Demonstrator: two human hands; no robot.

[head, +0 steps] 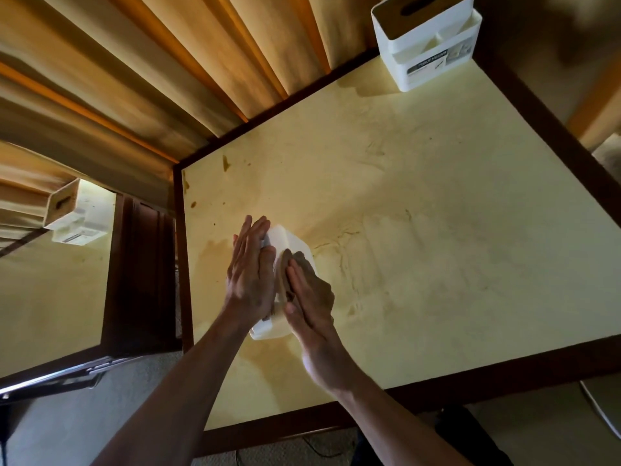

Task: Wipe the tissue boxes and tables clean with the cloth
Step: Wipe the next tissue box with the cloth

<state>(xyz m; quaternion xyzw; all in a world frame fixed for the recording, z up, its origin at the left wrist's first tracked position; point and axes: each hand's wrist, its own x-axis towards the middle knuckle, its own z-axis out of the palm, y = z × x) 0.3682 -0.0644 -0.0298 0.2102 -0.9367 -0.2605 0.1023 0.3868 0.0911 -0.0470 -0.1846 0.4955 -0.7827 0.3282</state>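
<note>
Two hands (pixel 252 274) (pixel 311 297) — cloth (pixel 295 264) against white tissue box (pixel 289 238)

hands hide most of the cloth (pixel 295 264); far tissue box (pixel 426 42) cut off by top edge

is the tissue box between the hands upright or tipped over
Tipped. The tissue box lies on its side on the table, left hand flat against it, right hand pressing the cloth on it.

Your left hand (pixel 250 274) lies flat with fingers straight and together, near the table's left edge. Your right hand (pixel 311 297) presses beside it, fingers straight, forearms converging.
</note>
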